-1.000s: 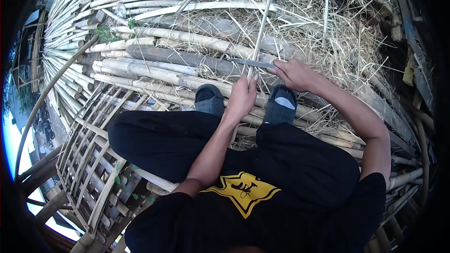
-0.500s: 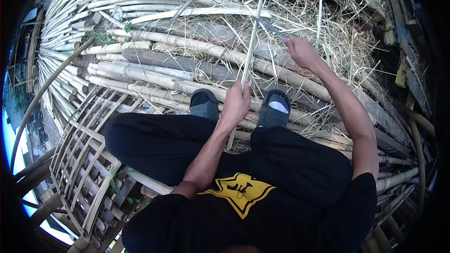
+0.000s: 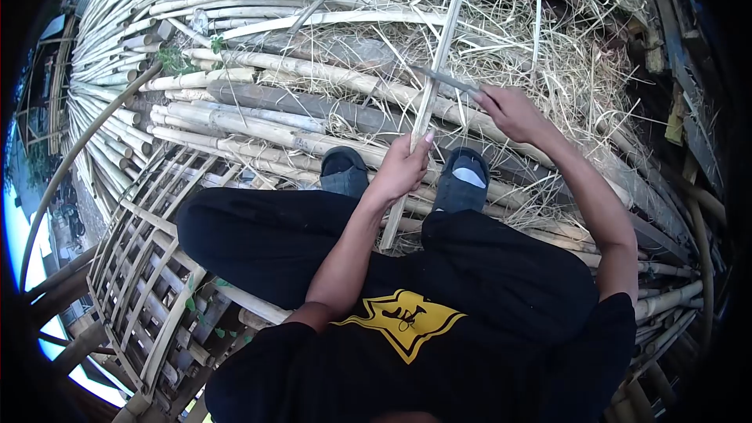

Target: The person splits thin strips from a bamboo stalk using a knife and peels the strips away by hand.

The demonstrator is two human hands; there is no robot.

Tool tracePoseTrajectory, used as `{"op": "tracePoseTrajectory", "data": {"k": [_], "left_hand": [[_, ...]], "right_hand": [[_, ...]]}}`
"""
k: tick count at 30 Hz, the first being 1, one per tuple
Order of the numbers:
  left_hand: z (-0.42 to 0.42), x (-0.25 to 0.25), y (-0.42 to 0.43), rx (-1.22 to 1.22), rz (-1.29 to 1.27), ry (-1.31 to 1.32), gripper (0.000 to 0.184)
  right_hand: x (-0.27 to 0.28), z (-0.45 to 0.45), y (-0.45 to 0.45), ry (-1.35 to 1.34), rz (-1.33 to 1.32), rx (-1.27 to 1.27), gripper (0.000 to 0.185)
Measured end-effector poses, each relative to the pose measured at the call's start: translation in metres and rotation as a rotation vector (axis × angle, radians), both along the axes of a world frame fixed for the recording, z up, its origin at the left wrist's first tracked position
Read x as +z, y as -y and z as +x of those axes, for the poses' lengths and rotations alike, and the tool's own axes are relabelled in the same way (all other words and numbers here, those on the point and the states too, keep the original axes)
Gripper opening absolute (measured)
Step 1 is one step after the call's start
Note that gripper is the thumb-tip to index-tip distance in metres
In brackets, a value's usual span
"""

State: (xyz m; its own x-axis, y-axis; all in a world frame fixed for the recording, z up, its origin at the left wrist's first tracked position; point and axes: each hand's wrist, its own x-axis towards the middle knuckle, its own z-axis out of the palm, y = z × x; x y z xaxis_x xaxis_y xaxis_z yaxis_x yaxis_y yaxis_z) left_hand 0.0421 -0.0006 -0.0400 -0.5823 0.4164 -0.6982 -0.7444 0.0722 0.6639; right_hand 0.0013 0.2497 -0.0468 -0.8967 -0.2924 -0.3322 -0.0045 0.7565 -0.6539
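Observation:
My left hand (image 3: 401, 168) is closed round a pale split bamboo strip (image 3: 439, 66). The strip slants up and away from between my knees, its lower end showing below the hand. In my right hand (image 3: 513, 112) is a knife (image 3: 446, 79), its handle mostly hidden by the fingers. The blade points left and crosses the strip about midway along the part above my left hand. Whether its edge bites into the strip I cannot tell. Both hands are above the bamboo poles, in front of my sandals (image 3: 462, 180).
Bamboo poles (image 3: 329, 70) lie side by side across the ground, with a bundle (image 3: 117, 55) of more at the left. Shavings (image 3: 564, 70) heap up at the upper right. A woven bamboo lattice (image 3: 149, 266) stands by my left knee. Wooden boards (image 3: 681, 94) line the right side.
The knife has come down the strip toward my left hand, and its blade now lies flatter. The strip's top has swung right. My left hand has shifted slightly right.

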Motion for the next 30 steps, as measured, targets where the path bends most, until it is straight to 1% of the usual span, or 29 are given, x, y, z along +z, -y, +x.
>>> {"op": "tracePoseTrajectory", "data": {"k": [2, 4, 6, 8, 10, 12, 13, 15, 16, 17, 18, 19, 20, 22, 24, 25, 26, 27, 28, 30], "left_hand": [[0.000, 0.004, -0.002, -0.032, 0.049, 0.023, 0.029], [0.000, 0.003, -0.001, -0.042, 0.048, 0.038, 0.029], [0.004, 0.001, -0.003, -0.034, -0.030, -0.001, 0.029], [0.003, -0.001, -0.004, -0.060, -0.040, 0.007, 0.030], [0.005, -0.003, -0.005, -0.080, -0.050, 0.020, 0.031], [0.003, -0.004, -0.007, -0.061, -0.069, 0.055, 0.031], [0.002, -0.006, -0.006, -0.053, -0.055, 0.048, 0.031], [0.007, 0.003, 0.000, -0.091, -0.049, 0.061, 0.031], [0.015, 0.008, 0.004, -0.119, -0.053, 0.078, 0.031], [0.023, 0.009, 0.007, -0.125, 0.007, 0.035, 0.030], [0.021, 0.012, 0.009, -0.121, 0.028, 0.079, 0.028], [0.018, 0.011, 0.010, -0.108, 0.032, 0.087, 0.028], [0.011, 0.008, 0.007, -0.098, 0.046, 0.091, 0.027], [0.005, 0.008, 0.002, -0.122, 0.087, 0.121, 0.027], [0.001, 0.006, -0.001, -0.113, 0.152, 0.191, 0.027], [0.002, -0.002, 0.000, -0.107, 0.196, 0.207, 0.026], [0.001, -0.002, -0.001, -0.103, 0.196, 0.207, 0.026], [-0.001, -0.002, 0.000, -0.091, 0.212, 0.215, 0.026], [-0.001, -0.001, 0.002, -0.078, 0.225, 0.227, 0.025], [0.000, 0.002, 0.003, -0.062, 0.185, 0.215, 0.026]], "right_hand": [[-0.014, 0.016, 0.025, -0.154, -0.002, 0.137, 0.036], [-0.023, 0.016, 0.028, -0.149, 0.009, 0.156, 0.039], [-0.023, 0.012, 0.026, -0.142, 0.019, 0.178, 0.041], [-0.017, 0.006, 0.016, -0.119, 0.102, 0.180, 0.043], [-0.033, 0.001, 0.010, -0.088, 0.112, 0.166, 0.046], [-0.043, -0.003, 0.004, -0.205, 0.170, 0.191, 0.049], [-0.034, -0.011, 0.004, -0.089, 0.263, 0.231, 0.052], [-0.051, -0.037, -0.041, 0.003, 0.335, -0.182, 0.053], [-0.053, -0.052, -0.091, -0.049, 0.389, -0.344, 0.052], [-0.063, -0.059, -0.152, -0.187, 0.569, -0.329, 0.053], [-0.048, -0.066, -0.187, -0.107, 0.616, -0.469, 0.054], [-0.036, -0.065, -0.209, -0.162, 0.585, -0.583, 0.057], [-0.031, -0.062, -0.220, -0.277, 0.518, -0.665, 0.061], [-0.015, -0.053, -0.194, -0.304, 0.431, -0.697, 0.062], [-0.010, -0.035, -0.131, -0.169, 0.259, -0.527, 0.059], [-0.012, -0.021, -0.091, -0.199, 0.130, -0.395, 0.056], [-0.015, -0.010, -0.059, -0.077, 0.089, -0.246, 0.052], [-0.022, 0.001, -0.031, -0.049, 0.032, -0.107, 0.047], [-0.008, 0.012, -0.003, 0.037, 0.017, -0.003, 0.044], [-0.024, 0.031, 0.023, -0.039, -0.119, 0.093, 0.043]]}}
